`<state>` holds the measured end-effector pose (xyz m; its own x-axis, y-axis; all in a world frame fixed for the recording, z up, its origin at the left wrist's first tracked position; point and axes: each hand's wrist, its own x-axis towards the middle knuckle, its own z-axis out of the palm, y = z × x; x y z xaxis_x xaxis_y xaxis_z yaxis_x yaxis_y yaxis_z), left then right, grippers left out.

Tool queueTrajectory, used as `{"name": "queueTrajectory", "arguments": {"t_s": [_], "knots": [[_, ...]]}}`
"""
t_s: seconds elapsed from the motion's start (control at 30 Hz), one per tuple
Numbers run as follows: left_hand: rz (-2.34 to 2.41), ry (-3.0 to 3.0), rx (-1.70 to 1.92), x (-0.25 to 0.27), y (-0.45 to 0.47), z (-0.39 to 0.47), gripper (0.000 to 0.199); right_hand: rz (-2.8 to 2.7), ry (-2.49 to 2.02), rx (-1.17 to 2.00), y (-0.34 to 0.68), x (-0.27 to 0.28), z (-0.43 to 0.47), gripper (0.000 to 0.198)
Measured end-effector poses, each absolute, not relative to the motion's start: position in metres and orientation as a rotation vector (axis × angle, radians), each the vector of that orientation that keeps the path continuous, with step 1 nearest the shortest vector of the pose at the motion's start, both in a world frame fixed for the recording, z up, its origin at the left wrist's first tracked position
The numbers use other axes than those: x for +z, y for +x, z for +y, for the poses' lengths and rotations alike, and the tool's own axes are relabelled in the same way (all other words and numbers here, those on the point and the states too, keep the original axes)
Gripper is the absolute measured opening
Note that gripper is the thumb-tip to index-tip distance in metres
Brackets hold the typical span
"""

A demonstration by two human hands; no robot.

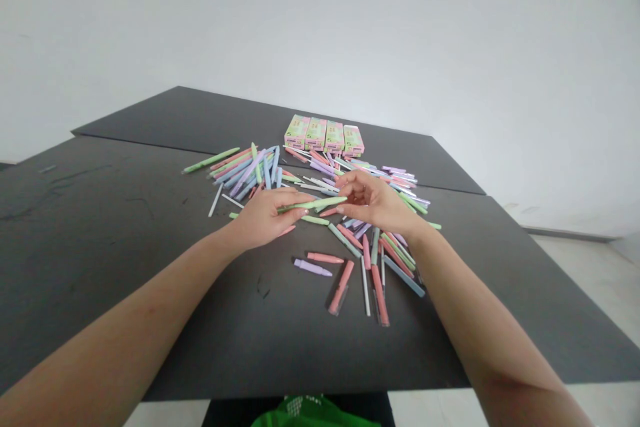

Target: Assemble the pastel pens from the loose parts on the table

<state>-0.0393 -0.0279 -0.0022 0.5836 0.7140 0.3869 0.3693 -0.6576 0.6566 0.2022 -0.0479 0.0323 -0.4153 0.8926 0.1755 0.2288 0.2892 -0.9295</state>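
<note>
My left hand (pixel 267 215) is closed around a light green pen barrel (pixel 325 202), which points right over the table. Close to the barrel's right end is my right hand (pixel 373 200), its thumb and curved fingers apart with nothing plainly between them. A small red pen piece (pixel 329 212) shows beside the right thumb; I cannot tell whether they touch. Below the hands lie a purple pen part (pixel 313 268), a red pen part (pixel 325 258) and a red piece with a clear cap (pixel 342 287). Another green piece (pixel 315 220) lies under the held barrel.
Beyond my left hand is a pile of green, red, blue and purple barrels (pixel 250 170). More pen parts and white refills (pixel 366 287) are scattered around my right hand. Several small green-and-pink boxes (pixel 315 133) stand in a row at the back of the dark table (pixel 125 213).
</note>
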Motion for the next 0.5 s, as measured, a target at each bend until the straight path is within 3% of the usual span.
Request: {"name": "queueTrajectory", "arguments": {"t_s": [0.17, 0.4, 0.5], "knots": [[0.858, 2.338, 0.884, -0.004, -0.039, -0.026, 0.031, -1.848, -1.088, 1.086, 0.202, 0.031, -0.047, 0.026], [0.875, 2.365, 0.89, -0.004, -0.04, -0.028, 0.031, -1.981, -1.265, 0.874, 0.197, 0.022, -0.045, 0.051], [0.862, 2.365, 0.872, -0.005, -0.04, -0.027, 0.03, -1.999, -1.254, 0.924, 0.199, 0.023, -0.045, 0.048]]}}
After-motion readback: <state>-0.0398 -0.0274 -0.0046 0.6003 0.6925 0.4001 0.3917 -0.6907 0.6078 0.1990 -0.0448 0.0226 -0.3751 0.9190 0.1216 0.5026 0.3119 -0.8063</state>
